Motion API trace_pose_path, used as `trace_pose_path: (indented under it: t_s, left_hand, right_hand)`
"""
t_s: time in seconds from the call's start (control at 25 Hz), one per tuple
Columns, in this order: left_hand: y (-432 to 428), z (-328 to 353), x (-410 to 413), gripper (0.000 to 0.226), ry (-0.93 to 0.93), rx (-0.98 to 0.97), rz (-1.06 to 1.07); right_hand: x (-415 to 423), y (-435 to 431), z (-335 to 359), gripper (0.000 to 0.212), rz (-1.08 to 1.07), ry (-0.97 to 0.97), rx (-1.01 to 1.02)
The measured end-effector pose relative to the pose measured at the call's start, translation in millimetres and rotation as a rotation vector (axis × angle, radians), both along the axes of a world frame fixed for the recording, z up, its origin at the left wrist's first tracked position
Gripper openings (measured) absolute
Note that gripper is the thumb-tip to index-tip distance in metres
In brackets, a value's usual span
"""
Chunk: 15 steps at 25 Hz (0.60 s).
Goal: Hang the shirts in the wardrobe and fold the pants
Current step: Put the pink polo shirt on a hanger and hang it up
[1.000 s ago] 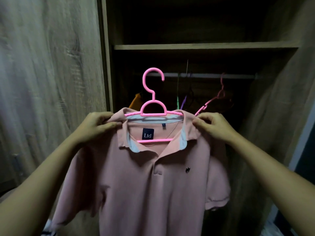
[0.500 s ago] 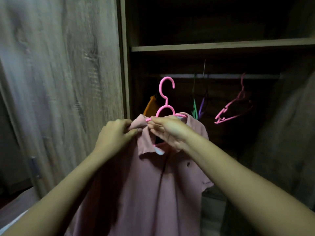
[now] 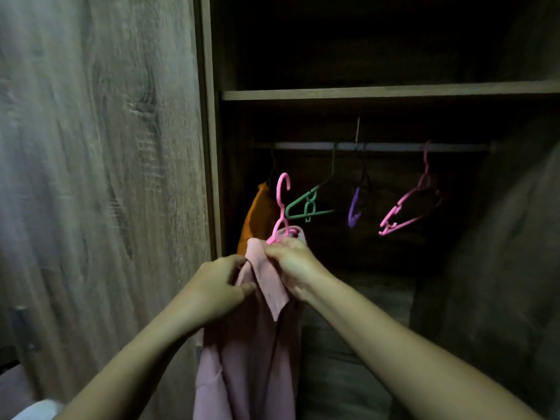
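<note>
Two bare forearms filled the foreground, angled toward each other. The left grip (image 3: 218,286) pinched a fold of a pink shirt (image 3: 251,365) just below the collar, fingers curled into the cloth. The right grip (image 3: 295,266), just beside it, was curled round the top of the shirt where it sat on a pink hanger (image 3: 281,204), pinching cloth and plastic together. The shirt hung edge-on between the two arms. Its collar flap drooped beneath the right grip, and its body fell limp out of view below. The hanger's hook stood free above the right grip, resting on nothing.

The shirt looked light, soft and floppy, and likely to slip off smooth plastic if tilted. The stiff hanger neck just under the hook seemed the surest place to hold it.

Beyond stood the open wardrobe (image 3: 209,147), dim inside. An orange garment (image 3: 257,213) hung at the left, just behind the hook. Further in, a green hanger (image 3: 303,206), a purple hanger (image 3: 354,210) and a far pink hanger (image 3: 406,210) hung bare from the rod (image 3: 394,146), which ran above the hook. A shelf (image 3: 378,93) crossed over the rod.
</note>
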<state>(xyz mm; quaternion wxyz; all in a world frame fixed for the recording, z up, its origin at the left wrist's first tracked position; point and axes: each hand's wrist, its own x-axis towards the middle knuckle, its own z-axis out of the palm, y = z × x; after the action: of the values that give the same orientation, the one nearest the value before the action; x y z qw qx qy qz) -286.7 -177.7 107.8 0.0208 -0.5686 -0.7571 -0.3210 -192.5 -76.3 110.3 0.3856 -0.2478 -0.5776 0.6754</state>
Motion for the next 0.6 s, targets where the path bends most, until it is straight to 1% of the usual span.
trace_pose_path:
  t_s: [0.04,0.08,0.12,0.16,0.2,0.28,0.32,0.36,0.4,0.48,0.56,0.6]
  left_hand:
    - [3,-6,1,0.030,0.006,0.002,0.051]
    - [6,-12,1,0.028,0.004,0.018,0.101]
    - [10,-17,2,0.025,-0.019,0.051,0.141]
    - [15,-20,2,0.022,-0.064,0.084,0.172]
    - [20,-22,2,0.018,-0.111,0.108,0.195]
    - [33,-23,-1,0.012,-0.185,0.132,0.220]
    - [40,-22,-3,0.011,-0.208,0.146,0.224]
    - [47,-21,-4,0.010,-0.222,0.157,0.228]
    - [53,-20,-4,0.010,-0.234,0.163,0.234]
    - [65,-17,-5,0.011,-0.250,0.166,0.251]
    - [74,-14,-4,0.013,-0.231,0.154,0.272]
    - [78,-13,-3,0.013,-0.215,0.149,0.281]
  right_hand:
    - [-5,7,-7,0.019,0.052,-0.043,0.019]
    - [-8,15,-10,0.017,0.087,-0.123,0.115]
    - [-10,28,-12,0.018,0.077,-0.253,0.310]
    - [-12,41,-10,0.020,0.019,-0.377,0.529]
    - [-14,57,-6,0.024,-0.125,-0.453,0.720]
    - [-18,91,12,0.028,-0.440,-0.416,0.983]
    - [-22,109,24,0.030,-0.527,-0.406,1.103]
    - [-26,127,36,0.032,-0.560,-0.473,1.204]
    - [-31,144,48,0.034,-0.553,-0.589,1.279]
    - [-39,176,67,0.037,-0.455,-0.885,1.372]
    - [-43,197,78,0.043,-0.291,-1.175,1.390]
    - [-44,204,79,0.047,-0.222,-1.287,1.379]
